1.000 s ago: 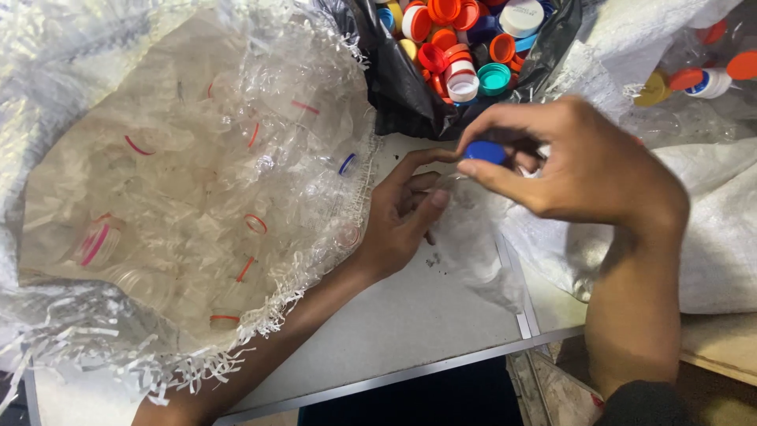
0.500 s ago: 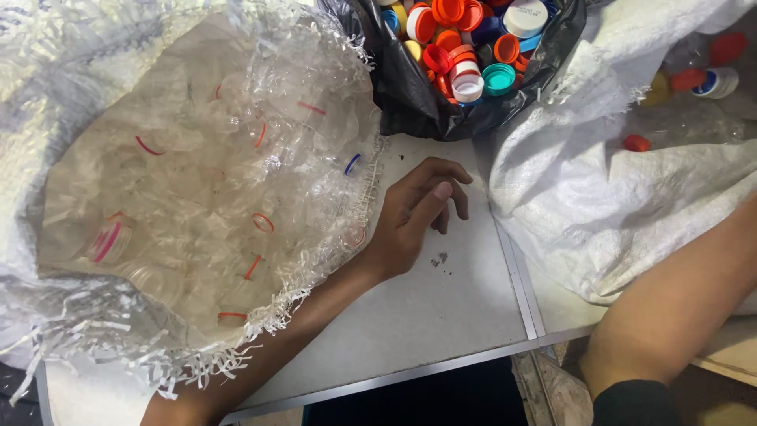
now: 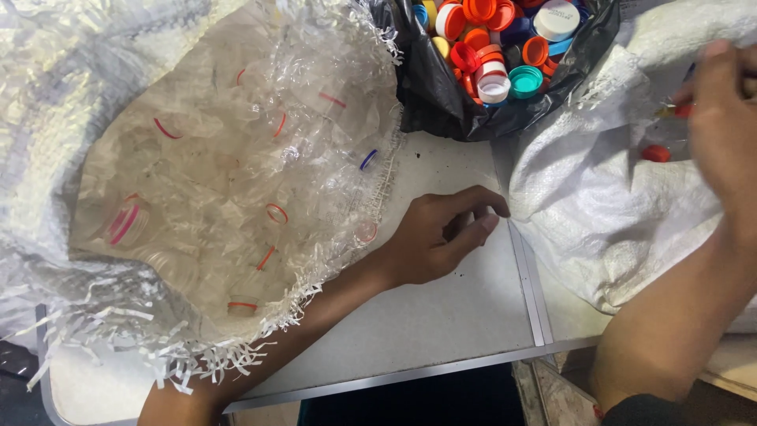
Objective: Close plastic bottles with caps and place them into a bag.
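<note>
Head view: the left hand lies in the middle of the frame on the pale worktop, its forearm running down to the lower left. The fingers are loosely curled, half open, and point toward the right edge of the frame; the fingertips touch the worktop just beside the metal strip and hold nothing.

The right hand is at the upper right edge, blurred. It rests over the white woven sack, with the forearm running down to the lower right. Small red pieces show just beside its fingers; whether it grips anything, or how far it is open, cannot be told.

In the upper left, a large woven sack lies open, its mouth facing the lower right, filled with clear crushed bottles that lie at mixed angles. At the top centre, a black bag holds coloured bottle caps.
</note>
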